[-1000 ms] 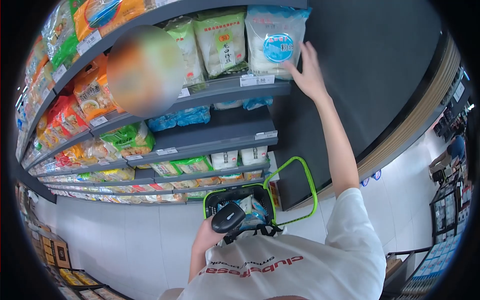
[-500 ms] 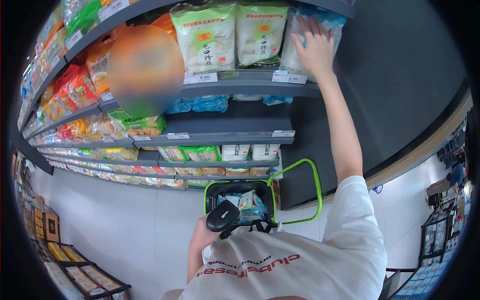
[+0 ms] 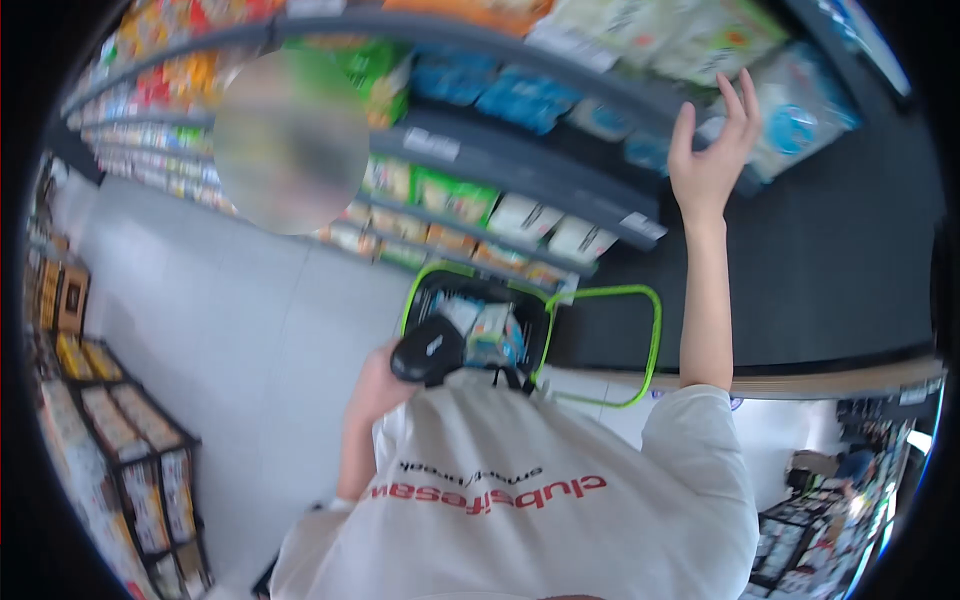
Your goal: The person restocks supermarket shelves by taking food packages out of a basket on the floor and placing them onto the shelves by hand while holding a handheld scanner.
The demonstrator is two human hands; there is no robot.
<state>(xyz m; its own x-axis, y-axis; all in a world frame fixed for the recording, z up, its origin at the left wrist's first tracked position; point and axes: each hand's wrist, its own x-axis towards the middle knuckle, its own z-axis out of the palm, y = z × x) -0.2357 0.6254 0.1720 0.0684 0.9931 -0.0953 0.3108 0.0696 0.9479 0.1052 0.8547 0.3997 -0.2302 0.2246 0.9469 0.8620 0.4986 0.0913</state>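
Note:
My right hand [image 3: 715,165] is raised at the upper shelf, fingers spread and holding nothing. Just right of it, a clear and blue package [image 3: 800,125] lies tilted at the shelf's end. Behind the fingertips are pale green vermicelli packages [image 3: 725,40]. My left hand [image 3: 370,385] is low by my body, closed on a black rounded handheld device [image 3: 428,348] with a small white mark. The device hides most of its fingers. Beyond it stands a black shopping basket [image 3: 412,300] with a green rim, its green handle [image 3: 655,340] swung right. Bagged goods [image 3: 492,335] lie inside the basket.
Lower shelves hold blue packages [image 3: 525,97], a green bag [image 3: 455,195] and white packages [image 3: 580,238]. A dark panel [image 3: 830,270] borders the shelves on the right. Display racks [image 3: 125,430] stand at the left. A person [image 3: 855,465] is far off at right.
My right hand has come off the clear and blue package, which now sits more tilted. The view has turned and blurred. My left hand keeps the device.

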